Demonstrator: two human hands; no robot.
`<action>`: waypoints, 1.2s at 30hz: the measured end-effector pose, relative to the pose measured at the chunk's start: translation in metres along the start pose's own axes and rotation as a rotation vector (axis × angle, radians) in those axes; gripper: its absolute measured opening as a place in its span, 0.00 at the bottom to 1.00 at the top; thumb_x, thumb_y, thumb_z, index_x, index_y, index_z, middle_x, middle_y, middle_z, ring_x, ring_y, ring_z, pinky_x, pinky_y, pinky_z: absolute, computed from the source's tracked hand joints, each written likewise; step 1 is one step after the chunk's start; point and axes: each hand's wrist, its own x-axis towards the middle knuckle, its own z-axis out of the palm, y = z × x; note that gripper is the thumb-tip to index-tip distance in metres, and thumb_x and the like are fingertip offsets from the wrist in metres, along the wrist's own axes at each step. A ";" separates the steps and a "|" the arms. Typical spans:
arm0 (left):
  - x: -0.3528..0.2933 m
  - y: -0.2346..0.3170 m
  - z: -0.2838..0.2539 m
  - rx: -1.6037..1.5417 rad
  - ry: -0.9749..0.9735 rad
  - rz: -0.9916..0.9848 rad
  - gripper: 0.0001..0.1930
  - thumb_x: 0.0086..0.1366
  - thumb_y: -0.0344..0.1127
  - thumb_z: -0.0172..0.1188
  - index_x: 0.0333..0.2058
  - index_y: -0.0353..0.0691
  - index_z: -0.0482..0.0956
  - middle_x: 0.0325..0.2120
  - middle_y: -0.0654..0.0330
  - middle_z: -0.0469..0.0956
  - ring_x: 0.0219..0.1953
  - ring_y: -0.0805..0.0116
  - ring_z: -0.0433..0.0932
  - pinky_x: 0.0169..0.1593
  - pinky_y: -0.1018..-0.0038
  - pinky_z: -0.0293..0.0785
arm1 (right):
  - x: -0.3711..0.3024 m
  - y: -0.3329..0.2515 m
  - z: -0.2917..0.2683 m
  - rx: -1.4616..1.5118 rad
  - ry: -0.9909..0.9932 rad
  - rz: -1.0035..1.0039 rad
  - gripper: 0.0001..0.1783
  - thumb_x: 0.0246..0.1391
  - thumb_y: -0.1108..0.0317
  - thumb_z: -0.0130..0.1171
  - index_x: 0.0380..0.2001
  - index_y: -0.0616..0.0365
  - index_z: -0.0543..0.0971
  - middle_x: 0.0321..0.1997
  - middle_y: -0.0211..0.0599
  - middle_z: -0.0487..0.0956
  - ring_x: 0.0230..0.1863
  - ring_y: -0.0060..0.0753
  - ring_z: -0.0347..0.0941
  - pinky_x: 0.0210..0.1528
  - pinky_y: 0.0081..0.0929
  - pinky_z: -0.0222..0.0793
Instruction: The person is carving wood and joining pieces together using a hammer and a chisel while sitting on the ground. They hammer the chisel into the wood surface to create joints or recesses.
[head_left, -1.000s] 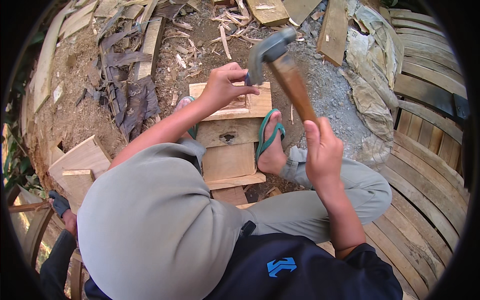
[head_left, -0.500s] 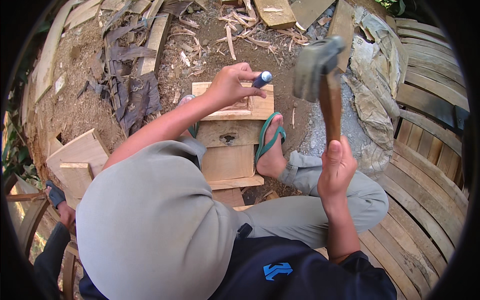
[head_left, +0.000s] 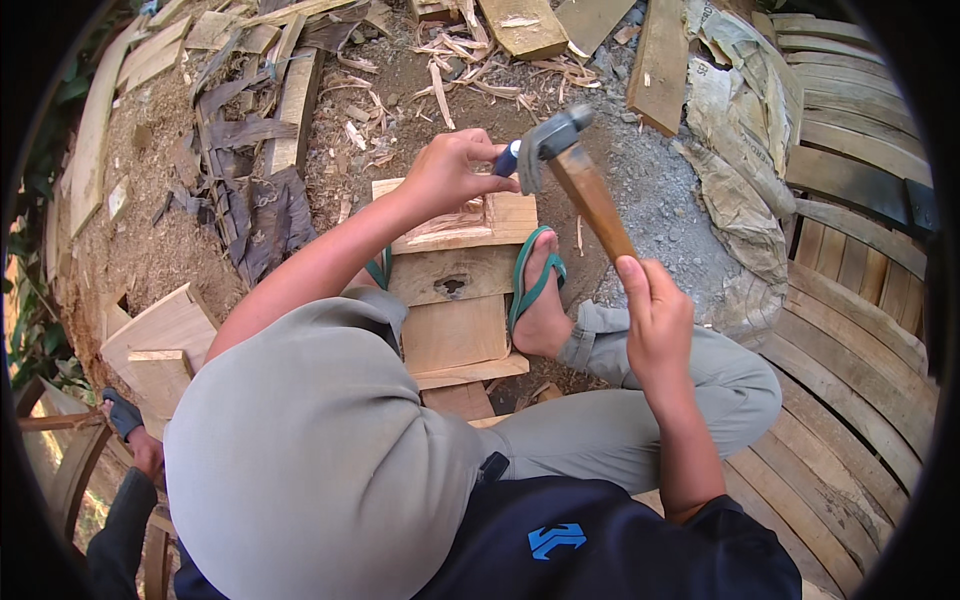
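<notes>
My left hand [head_left: 452, 172] is closed around the dark blue handle of a chisel [head_left: 507, 162], held over a pale wooden board [head_left: 515, 214]. A carved recess with rough, splintered wood shows in that board; the chisel's blade is hidden behind my hand. In my right hand [head_left: 660, 318] is a claw hammer [head_left: 592, 196], gripped by its wooden handle. Its grey metal head is at the top of the chisel, overlapping it in view; contact cannot be made out. The board rests on wooden blocks [head_left: 455, 335] between my feet, which wear green flip-flops [head_left: 522, 282].
Curled wood shavings [head_left: 440, 90] and offcuts [head_left: 522, 25] litter the ground ahead. Dark torn scraps [head_left: 255, 210] lie left, crumpled paper sacking [head_left: 735, 190] right. A slatted wooden structure [head_left: 850, 370] curves along the right. Another person's sandalled foot [head_left: 125, 415] shows at lower left.
The hammer has swung down and left, from raised beside the board to the chisel's top. My left hand keeps its hold on the chisel. The whole view has shifted slightly.
</notes>
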 end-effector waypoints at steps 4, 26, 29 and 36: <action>0.002 -0.002 0.001 -0.005 -0.038 -0.016 0.13 0.53 0.40 0.80 0.35 0.42 0.90 0.29 0.62 0.79 0.32 0.67 0.78 0.39 0.69 0.74 | -0.004 -0.002 0.014 0.143 0.095 -0.053 0.24 0.72 0.50 0.52 0.32 0.61 0.77 0.18 0.49 0.74 0.22 0.57 0.74 0.25 0.43 0.64; -0.093 -0.041 -0.017 -0.460 0.061 -0.236 0.10 0.65 0.22 0.67 0.44 0.37 0.79 0.47 0.55 0.84 0.52 0.64 0.82 0.60 0.67 0.77 | 0.015 0.025 0.013 0.527 -0.108 0.231 0.30 0.75 0.43 0.46 0.25 0.56 0.73 0.18 0.21 0.65 0.19 0.13 0.57 0.21 0.20 0.52; -0.084 -0.045 -0.023 -0.594 0.143 -0.289 0.11 0.67 0.23 0.66 0.46 0.36 0.76 0.47 0.54 0.83 0.52 0.65 0.82 0.60 0.68 0.77 | 0.027 0.027 0.015 0.496 -0.147 0.210 0.30 0.74 0.43 0.48 0.26 0.56 0.74 0.18 0.21 0.66 0.19 0.12 0.58 0.20 0.20 0.52; -0.026 0.026 -0.133 -0.584 0.445 -0.223 0.10 0.74 0.34 0.60 0.49 0.35 0.75 0.44 0.55 0.83 0.48 0.60 0.85 0.52 0.68 0.84 | 0.042 0.041 0.057 0.433 -0.362 0.292 0.29 0.68 0.47 0.54 0.34 0.68 0.80 0.28 0.56 0.81 0.35 0.50 0.82 0.39 0.43 0.73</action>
